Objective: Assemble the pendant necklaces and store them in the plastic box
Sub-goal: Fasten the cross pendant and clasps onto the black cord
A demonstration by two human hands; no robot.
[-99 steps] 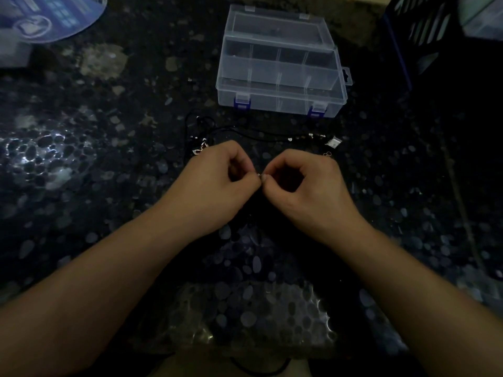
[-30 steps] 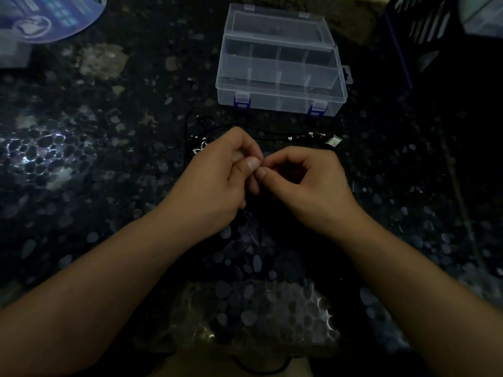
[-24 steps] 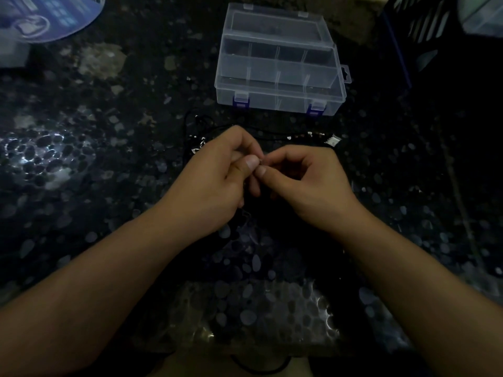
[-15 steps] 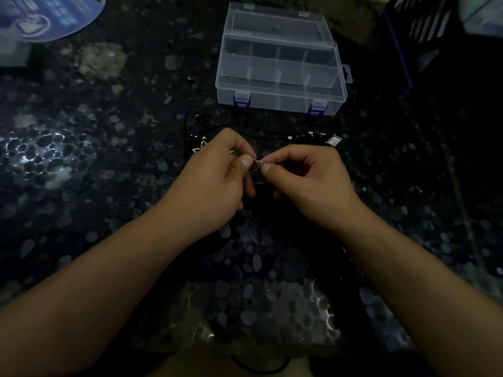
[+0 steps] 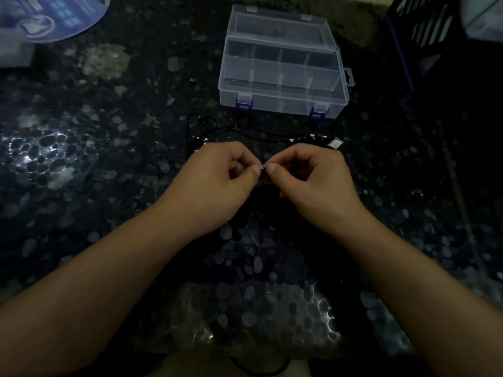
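Near edge: both forearms in over the dark speckled desk [image 5: 81,164]. Light poor; small parts hard to read.

My left hand [image 5: 217,178] and right hand [image 5: 313,180] meet at centre, just above the desk. Fingers of both curled in, thumb and forefinger of each pinched tight on a tiny silvery clasp [image 5: 263,167] between the tips. The two pinches almost touch. A dark bit hangs just under the clasp; I cannot tell whether it is cord or pendant.

Just beyond my knuckles: black cords [image 5: 245,131] lie loose in a line across the desk, a tangle at the left end, small beads and metal ends at the right, with a small pale tag [image 5: 335,144] last.

Farther: the clear box [image 5: 283,77], lid up, blue latches toward me. The compartments look bare, though the far ones are dim.

Far left corner, a blue printed sheet [image 5: 54,17]; far right, a dark crate [image 5: 424,31].

Judgement: early going. I take this as a fastening step on one necklace. Nothing seems stored yet; the cords on the desk are left to finish, then box.
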